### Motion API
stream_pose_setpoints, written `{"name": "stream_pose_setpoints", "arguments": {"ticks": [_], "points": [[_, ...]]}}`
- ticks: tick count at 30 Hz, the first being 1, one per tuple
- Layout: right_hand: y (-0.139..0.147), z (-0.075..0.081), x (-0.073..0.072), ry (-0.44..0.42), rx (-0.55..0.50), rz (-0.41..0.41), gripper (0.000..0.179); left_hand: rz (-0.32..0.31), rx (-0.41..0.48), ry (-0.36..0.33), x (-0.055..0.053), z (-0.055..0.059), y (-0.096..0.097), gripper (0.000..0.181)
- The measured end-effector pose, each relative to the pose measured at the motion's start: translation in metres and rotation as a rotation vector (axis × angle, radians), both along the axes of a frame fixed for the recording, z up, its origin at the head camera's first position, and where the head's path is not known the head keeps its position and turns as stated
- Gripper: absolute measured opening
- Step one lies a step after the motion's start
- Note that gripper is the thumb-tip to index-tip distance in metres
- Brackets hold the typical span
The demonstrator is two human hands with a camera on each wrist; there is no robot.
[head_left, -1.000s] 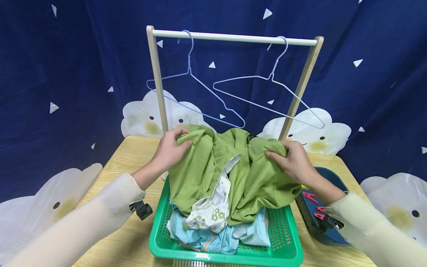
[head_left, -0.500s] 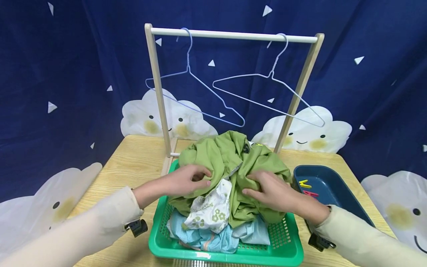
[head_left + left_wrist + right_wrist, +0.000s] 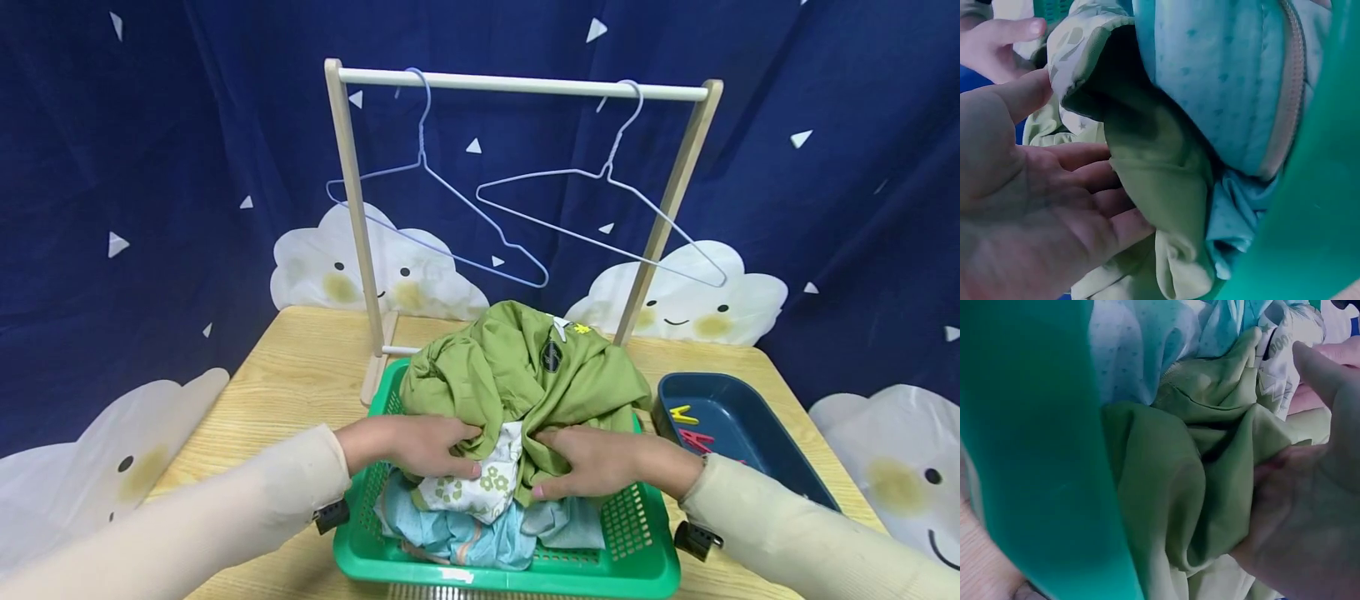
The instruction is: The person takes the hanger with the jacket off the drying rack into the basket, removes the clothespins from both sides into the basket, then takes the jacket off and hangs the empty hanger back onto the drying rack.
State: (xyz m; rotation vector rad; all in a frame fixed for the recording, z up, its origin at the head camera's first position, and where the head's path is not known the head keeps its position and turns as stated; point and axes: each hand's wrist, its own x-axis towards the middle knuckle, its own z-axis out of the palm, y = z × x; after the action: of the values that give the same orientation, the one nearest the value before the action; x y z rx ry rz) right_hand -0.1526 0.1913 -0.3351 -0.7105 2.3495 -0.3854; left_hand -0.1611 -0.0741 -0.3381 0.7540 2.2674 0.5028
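Note:
A green jacket (image 3: 517, 358) with white flower-printed lining (image 3: 483, 492) lies bunched in a green plastic basket (image 3: 562, 585). My left hand (image 3: 427, 446) is at the jacket's left front; in the left wrist view its palm shows, with the fingertips against the green cloth and the thumb apart. On the other side, my right hand (image 3: 600, 460) reaches its fingers into the jacket's folds, where they are partly hidden. Its thumb stretches straight beside the cloth. Under the jacket lies a light blue garment (image 3: 498, 537), whose peach zipper edge (image 3: 1288, 94) appears in the left wrist view.
Behind the basket stands a wooden rack with a white bar (image 3: 517, 83). A blue hanger (image 3: 422, 157) and a pale hanger (image 3: 608, 171) hang from it. At right on the table (image 3: 300, 358) is a navy tray (image 3: 750, 437) with yellow (image 3: 681, 414) and red (image 3: 696, 439) clothespins.
Both hands have come down and inward from the raised shoulders of the jacket to its front edges. The jacket has sunk into the basket, and its dark badge now shows.

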Motion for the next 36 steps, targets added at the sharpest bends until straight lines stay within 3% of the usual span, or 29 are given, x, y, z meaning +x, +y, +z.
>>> {"name": "stream_pose_setpoints", "arguments": {"ticks": [6, 10, 13, 15, 19, 22, 25, 27, 31, 36], "points": [[0.006, 0.011, -0.006, 0.001, -0.062, 0.014, 0.074, 0.010, 0.002, 0.020, 0.000, 0.007, -0.003, 0.065], [0.016, 0.026, -0.014, 0.071, -0.178, 0.073, 0.047, -0.044, 0.059, 0.099, -0.003, 0.021, -0.008, 0.051], [0.026, 0.037, -0.021, 0.104, -0.291, 0.059, 0.028, -0.060, 0.159, 0.169, -0.011, 0.036, -0.013, 0.034], [0.033, 0.045, -0.025, 0.126, -0.359, 0.000, 0.025, -0.012, 0.233, 0.205, -0.019, 0.046, -0.017, 0.030], [0.050, 0.053, -0.038, 0.270, -0.457, -0.161, 0.024, 0.163, 0.350, 0.333, -0.036, 0.057, -0.023, 0.027], [0.065, 0.047, -0.053, 0.432, -0.435, -0.282, 0.025, 0.277, 0.393, 0.442, -0.051, 0.055, -0.025, 0.028], [0.081, 0.034, -0.066, 0.501, -0.363, -0.382, 0.033, 0.357, 0.373, 0.471, -0.064, 0.048, -0.027, 0.043], [0.092, 0.023, -0.072, 0.458, -0.305, -0.435, 0.046, 0.369, 0.322, 0.463, -0.070, 0.043, -0.027, 0.059], [0.108, 0.004, -0.082, 0.241, -0.199, -0.480, 0.074, 0.310, 0.246, 0.374, -0.082, 0.032, -0.025, 0.093], [0.112, -0.009, -0.093, 0.017, -0.205, -0.469, 0.087, 0.242, 0.233, 0.232, -0.089, 0.020, -0.019, 0.112]]}}
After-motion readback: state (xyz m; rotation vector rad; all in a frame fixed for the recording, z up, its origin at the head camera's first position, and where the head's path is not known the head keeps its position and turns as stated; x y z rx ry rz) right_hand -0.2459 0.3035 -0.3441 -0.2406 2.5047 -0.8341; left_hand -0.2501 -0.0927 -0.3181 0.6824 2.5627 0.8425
